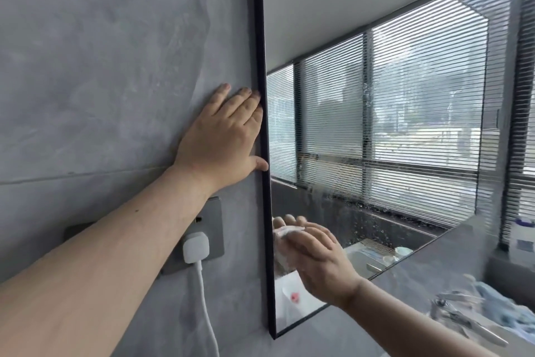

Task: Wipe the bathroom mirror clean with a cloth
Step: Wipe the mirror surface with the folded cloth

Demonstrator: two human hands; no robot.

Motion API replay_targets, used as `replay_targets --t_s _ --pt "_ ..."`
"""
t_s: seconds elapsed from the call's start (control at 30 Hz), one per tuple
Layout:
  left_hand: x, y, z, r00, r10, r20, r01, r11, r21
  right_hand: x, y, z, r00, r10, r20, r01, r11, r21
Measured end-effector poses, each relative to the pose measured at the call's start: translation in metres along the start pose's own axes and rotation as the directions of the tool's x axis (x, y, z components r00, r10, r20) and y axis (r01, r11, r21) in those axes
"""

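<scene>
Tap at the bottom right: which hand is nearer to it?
Right. The right hand holds a cloth against the mirror, up and left of the tap. The left hand lies flat on the wall beyond the mirror's left edge, much farther.

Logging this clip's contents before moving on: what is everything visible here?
mirror: 1, black-framed, on the wall, droplets on lower glass
blinds: 1 set, grey, reflected in mirror
wall: 1, grey, left of mirror
socket plate: 1, grey, on wall under left forearm
plug: 1, white, in socket plate; white cable hangs down
cloth: 1, white, against mirror's lower left
faucet: 1, chrome, lower right
fabric: 1 heap, blue, behind faucet
bottle: 1, white, right edge
left hand: 1, flat on wall beside mirror frame
right hand: 1, holds cloth against glass
</scene>
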State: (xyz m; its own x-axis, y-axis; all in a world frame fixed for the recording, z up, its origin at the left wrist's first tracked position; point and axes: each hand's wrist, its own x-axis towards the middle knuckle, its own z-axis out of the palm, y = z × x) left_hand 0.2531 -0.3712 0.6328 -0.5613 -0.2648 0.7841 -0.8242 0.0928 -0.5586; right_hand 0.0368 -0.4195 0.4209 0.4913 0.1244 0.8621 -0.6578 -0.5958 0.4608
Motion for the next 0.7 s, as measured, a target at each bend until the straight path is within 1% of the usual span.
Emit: replay_targets --t_s 0.07,0.13,0.23,0.3,0.37,0.47,0.5,0.53,0.57,0.6,0.67,0.7 --pt "0.0 0.0 -0.001 1.0 -0.002 0.004 0.002 1.0 -0.003 0.025 0.008 0.005 0.993 0.091 -0.081 -0.093 0.996 -0.013" --pt "0.0 0.0 -0.001 1.0 -0.006 0.004 0.006 1.0 -0.006 0.063 0.02 0.005 0.966 0.193 -0.171 -0.201 0.979 -0.035" --pt "0.0 0.0 0.0 1.0 -0.006 0.011 0.006 1.0 -0.011 0.118 0.048 0.001 0.888 0.344 -0.305 -0.353 0.935 0.027" --pt "-0.001 -0.001 0.0 1.0 -0.002 0.009 0.003 1.0 -0.008 0.136 0.076 0.0 0.822 0.451 -0.347 -0.463 0.885 0.051" --pt "-0.001 -0.001 0.001 1.0 0.002 0.01 -0.002 1.0 -0.005 0.133 0.109 -0.002 0.721 0.594 -0.357 -0.607 0.79 0.086" --pt "-0.001 0.0 0.002 1.0 0.009 0.014 -0.009 1.0 0.005 0.114 0.15 -0.008 0.491 0.795 -0.356 -0.783 0.582 0.22" --pt "-0.001 0.0 0.003 1.0 0.009 0.011 -0.009 1.0 0.006 0.111 0.155 -0.009 0.44 0.829 -0.346 -0.812 0.532 0.242" --pt "-0.001 -0.001 0.003 1.0 0.009 0.007 -0.009 1.0 0.003 0.109 0.154 -0.009 0.425 0.839 -0.339 -0.826 0.513 0.235" --pt "-0.002 0.0 0.003 1.0 0.009 0.006 -0.009 1.0 -0.001 0.108 0.146 -0.009 0.448 0.83 -0.332 -0.821 0.529 0.214" --pt "-0.002 0.0 0.002 1.0 0.008 0.013 -0.008 1.0 -0.004 0.106 0.134 -0.009 0.498 0.804 -0.324 -0.799 0.571 0.188" --pt "-0.001 0.0 0.0 0.999 0.005 0.037 -0.005 1.0 -0.01 0.092 0.101 -0.008 0.637 0.711 -0.299 -0.71 0.692 0.133" --pt "-0.001 0.001 -0.001 0.999 0.003 0.051 -0.002 1.0 -0.013 0.079 0.083 -0.006 0.69 0.669 -0.278 -0.666 0.736 0.117"
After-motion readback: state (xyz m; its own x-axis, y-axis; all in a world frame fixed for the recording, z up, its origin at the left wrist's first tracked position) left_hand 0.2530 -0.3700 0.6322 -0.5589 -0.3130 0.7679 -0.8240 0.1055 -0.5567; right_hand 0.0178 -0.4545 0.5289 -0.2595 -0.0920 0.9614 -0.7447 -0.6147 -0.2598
